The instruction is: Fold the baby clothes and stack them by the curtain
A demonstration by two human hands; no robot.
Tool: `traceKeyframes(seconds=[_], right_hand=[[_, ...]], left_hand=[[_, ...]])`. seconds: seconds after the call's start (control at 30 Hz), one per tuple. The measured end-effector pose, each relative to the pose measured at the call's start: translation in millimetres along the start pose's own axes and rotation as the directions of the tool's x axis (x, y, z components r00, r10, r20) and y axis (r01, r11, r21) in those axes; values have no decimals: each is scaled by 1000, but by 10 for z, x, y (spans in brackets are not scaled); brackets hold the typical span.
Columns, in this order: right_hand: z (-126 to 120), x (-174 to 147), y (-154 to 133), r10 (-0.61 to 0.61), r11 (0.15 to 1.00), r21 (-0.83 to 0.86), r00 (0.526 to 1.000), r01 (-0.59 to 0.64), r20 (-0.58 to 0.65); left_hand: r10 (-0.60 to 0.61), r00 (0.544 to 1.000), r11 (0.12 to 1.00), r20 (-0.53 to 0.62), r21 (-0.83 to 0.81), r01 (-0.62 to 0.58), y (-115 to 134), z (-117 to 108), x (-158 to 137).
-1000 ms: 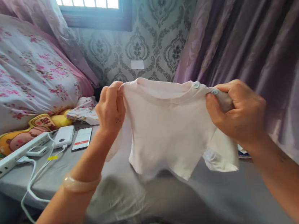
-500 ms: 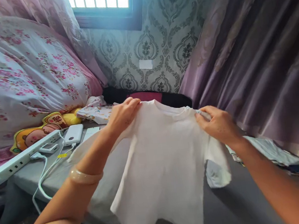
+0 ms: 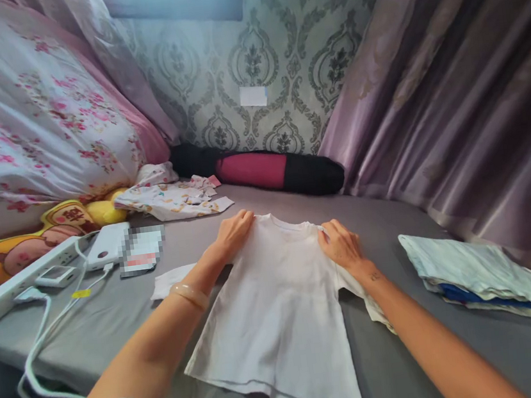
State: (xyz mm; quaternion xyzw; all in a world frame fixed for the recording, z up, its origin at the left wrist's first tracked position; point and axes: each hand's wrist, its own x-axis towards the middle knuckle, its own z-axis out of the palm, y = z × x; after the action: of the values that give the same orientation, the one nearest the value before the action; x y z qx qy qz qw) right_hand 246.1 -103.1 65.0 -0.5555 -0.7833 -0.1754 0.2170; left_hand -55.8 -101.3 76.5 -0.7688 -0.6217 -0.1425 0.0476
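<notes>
Damask wallpaper (image 3: 277, 55) beside purple curtain (image 3: 467, 109)

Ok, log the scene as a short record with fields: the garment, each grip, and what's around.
Garment: off-white long-sleeved cloth shirt, spread over the grey fabric sheet, collar toward the far side
Left grip: closed on the shirt's shoulder, left of the collar
Right grip: closed on the shirt's other shoulder
Right side: folded stack of pale mint and dark blue cloth
Left side: long white plastic power strip
Back: long black-and-magenta fabric roll, near the patterned wall
</notes>
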Motion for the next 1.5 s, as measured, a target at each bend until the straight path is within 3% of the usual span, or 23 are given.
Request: traceKeyframes(seconds=[0.43,1.0,1.33,1.5], right_hand=[[470,344,130,-1,1000,-8,983,2,184],[835,620,436,6,1000,-24,948,1,318],[907,787,475,38,999,-10,936,-37,350],[977,756,455,76,995,32,915,-96,397]], left_hand=[[-27,992,998,122,58,20,-163,346,406],[4,990,998,143,66,-13,-229,827,918],[-35,989,998,147,57,27,-243,816,1072],[-61,971,998,229,27,56,-242,793,1078]])
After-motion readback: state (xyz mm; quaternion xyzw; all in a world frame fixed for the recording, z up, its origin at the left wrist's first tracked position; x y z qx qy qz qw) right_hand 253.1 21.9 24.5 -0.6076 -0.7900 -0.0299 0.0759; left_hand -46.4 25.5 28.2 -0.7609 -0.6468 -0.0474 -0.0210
